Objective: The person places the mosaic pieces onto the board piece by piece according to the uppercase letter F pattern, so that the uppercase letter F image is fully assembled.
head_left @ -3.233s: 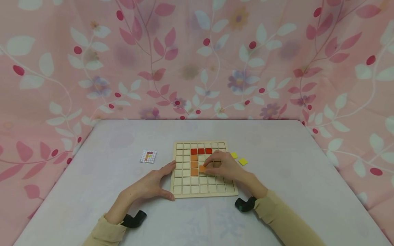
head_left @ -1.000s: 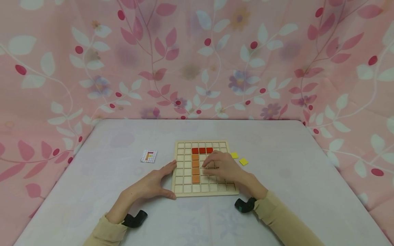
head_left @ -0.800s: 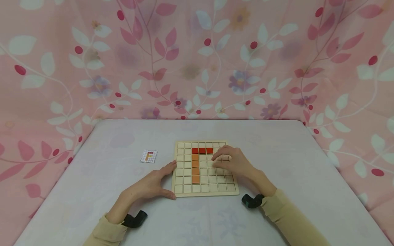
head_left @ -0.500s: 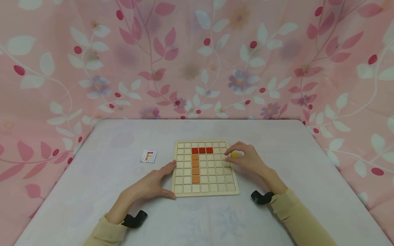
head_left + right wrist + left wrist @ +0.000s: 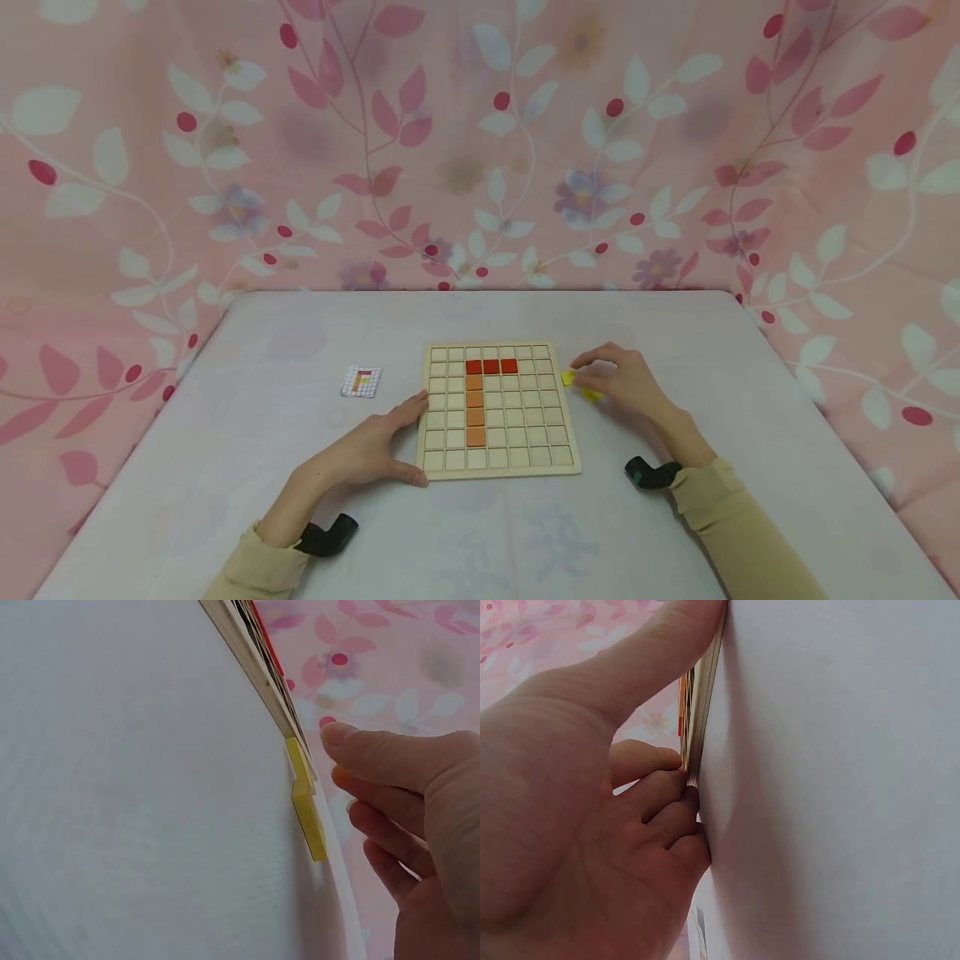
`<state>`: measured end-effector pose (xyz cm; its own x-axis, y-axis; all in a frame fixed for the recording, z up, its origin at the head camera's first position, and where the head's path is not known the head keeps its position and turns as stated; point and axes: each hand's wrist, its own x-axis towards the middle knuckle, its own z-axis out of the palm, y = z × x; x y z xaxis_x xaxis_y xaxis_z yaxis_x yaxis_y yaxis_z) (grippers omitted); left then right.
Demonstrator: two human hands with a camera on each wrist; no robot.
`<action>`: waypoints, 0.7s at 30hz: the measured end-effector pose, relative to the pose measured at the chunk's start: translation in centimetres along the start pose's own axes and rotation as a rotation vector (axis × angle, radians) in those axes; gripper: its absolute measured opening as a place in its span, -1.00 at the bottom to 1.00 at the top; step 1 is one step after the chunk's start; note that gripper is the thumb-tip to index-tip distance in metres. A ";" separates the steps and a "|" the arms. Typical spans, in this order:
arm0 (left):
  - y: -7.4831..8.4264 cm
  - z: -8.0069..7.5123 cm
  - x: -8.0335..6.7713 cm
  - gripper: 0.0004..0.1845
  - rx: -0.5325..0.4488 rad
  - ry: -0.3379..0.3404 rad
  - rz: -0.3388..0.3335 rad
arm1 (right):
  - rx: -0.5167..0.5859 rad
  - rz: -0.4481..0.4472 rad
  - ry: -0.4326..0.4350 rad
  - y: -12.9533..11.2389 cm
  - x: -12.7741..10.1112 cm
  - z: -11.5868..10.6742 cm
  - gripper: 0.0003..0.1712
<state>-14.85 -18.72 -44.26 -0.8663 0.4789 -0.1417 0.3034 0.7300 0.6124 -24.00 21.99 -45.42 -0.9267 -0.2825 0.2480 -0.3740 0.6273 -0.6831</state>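
Observation:
The wooden grid board (image 5: 529,435) lies flat mid-table, with a row of three red tiles (image 5: 491,367) and, running toward the person from its left end, a column of several orange tiles (image 5: 476,399). My left hand (image 5: 360,450) rests against the board's left edge, thumb and fingers spread along it. Beyond the right edge lie two yellow tiles (image 5: 310,823). My right hand (image 5: 628,387) hovers over them with its fingers loosely bent and apart, holding nothing; in the head view it partly covers the nearer tile (image 5: 592,394).
Left of the board lies a small printed card (image 5: 362,381) with a coloured grid pattern. The table (image 5: 510,542) has a pale cloth, and a pink floral curtain (image 5: 480,150) hangs behind it. Each wrist carries a black fitting (image 5: 330,534).
The orange tile my right hand pinched 3.2 seconds ago now sits at the column's near end. That hand has let go and moved right over the yellow tiles. My left hand stays put.

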 end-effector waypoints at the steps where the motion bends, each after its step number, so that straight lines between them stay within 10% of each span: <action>1: 0.0 0.0 0.0 0.21 -0.001 0.000 0.000 | -0.007 0.002 -0.006 0.1 0.0 0.1 -0.73; 21: 0.0 0.0 -0.1 0.21 0.001 0.003 0.014 | -0.021 -0.047 -0.007 1.1 0.0 0.7 -0.69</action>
<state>-14.78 -18.74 -44.21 -0.8632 0.4876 -0.1309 0.3160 0.7239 0.6132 -24.37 22.16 -46.71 -0.9078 -0.3169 0.2747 -0.4179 0.6284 -0.6561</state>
